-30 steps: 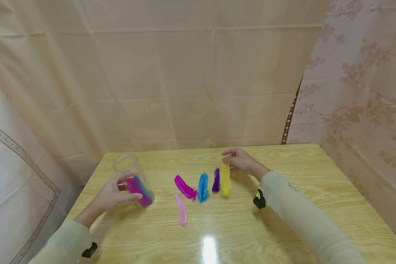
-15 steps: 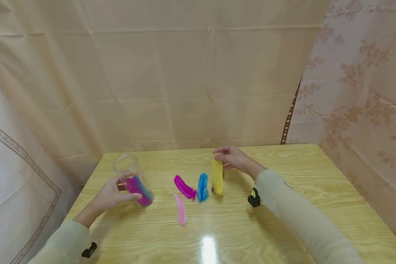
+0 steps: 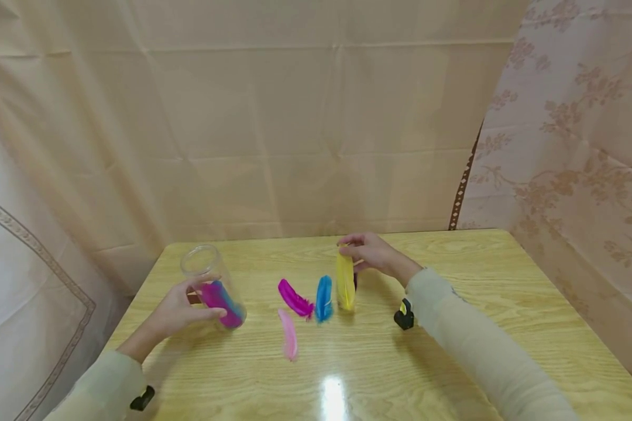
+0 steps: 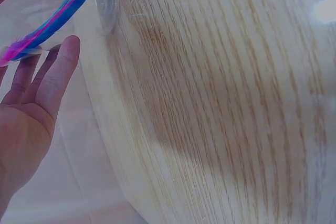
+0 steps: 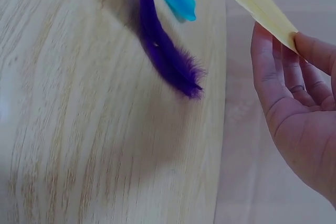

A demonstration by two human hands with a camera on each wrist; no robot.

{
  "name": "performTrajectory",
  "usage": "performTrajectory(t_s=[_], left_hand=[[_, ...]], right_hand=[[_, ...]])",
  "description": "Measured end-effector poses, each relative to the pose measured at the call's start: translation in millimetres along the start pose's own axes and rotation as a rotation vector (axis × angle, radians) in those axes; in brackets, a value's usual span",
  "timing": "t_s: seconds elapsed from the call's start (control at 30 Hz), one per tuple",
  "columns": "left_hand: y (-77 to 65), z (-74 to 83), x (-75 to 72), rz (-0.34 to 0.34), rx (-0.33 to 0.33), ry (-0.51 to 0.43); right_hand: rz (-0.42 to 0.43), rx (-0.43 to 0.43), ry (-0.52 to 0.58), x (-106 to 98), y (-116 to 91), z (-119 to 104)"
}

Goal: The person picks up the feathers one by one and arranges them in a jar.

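Observation:
My left hand (image 3: pixel 181 307) grips a clear cylindrical jar (image 3: pixel 201 260) on the left of the table, thumb on one side and fingers round the other. Inside the jar are magenta and blue feathers (image 4: pixel 58 17). Between thumb and fingertips my right hand (image 3: pixel 374 255) pinches a yellow feather (image 3: pixel 346 283) by its upper end, so that it hangs down over the table. Behind it lies a purple feather (image 5: pixel 165 51), mostly hidden in the head view. A blue feather (image 3: pixel 323 299) rests just to the left of the yellow one.
Between the hands, a magenta feather (image 3: pixel 295 298) and a light pink feather (image 3: pixel 288 334) lie on the wooden table (image 3: pixel 453 374). A beige curtain (image 3: pixel 305 146) hangs behind the table's far edge, and a floral curtain (image 3: pixel 584 175) on the right.
My right hand has moved slightly left with the yellow feather, which now covers most of the purple feather in the head view. My left hand and the jar stay in place.

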State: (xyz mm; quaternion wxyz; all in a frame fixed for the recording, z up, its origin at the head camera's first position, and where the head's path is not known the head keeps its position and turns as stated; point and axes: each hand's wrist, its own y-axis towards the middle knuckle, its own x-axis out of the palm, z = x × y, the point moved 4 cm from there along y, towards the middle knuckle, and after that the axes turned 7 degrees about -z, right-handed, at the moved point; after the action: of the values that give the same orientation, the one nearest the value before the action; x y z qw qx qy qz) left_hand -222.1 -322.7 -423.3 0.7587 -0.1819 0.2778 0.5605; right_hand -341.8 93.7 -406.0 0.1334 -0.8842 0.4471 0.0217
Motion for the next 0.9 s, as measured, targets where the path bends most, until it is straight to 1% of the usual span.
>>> performTrajectory(t_s=[0.27,0.4,0.57,0.9], left_hand=[[0.1,-0.7,-0.1,0.001,0.002,0.011],[0.4,-1.5,-0.1,0.002,0.007,0.008],[0.5,-1.9,-0.4,0.004,0.006,0.012],[0.7,-1.0,-1.0,-0.007,-0.006,-0.001]], right_hand=[[-0.012,-0.033,0.034,1.6,-0.3,-12.6],[-0.018,-0.036,0.037,3.2,-0.4,-17.6],[-0.018,-0.035,0.050,4.2,0.6,-19.9],[-0.039,-0.066,0.082,12.2,6.6,-24.2]])
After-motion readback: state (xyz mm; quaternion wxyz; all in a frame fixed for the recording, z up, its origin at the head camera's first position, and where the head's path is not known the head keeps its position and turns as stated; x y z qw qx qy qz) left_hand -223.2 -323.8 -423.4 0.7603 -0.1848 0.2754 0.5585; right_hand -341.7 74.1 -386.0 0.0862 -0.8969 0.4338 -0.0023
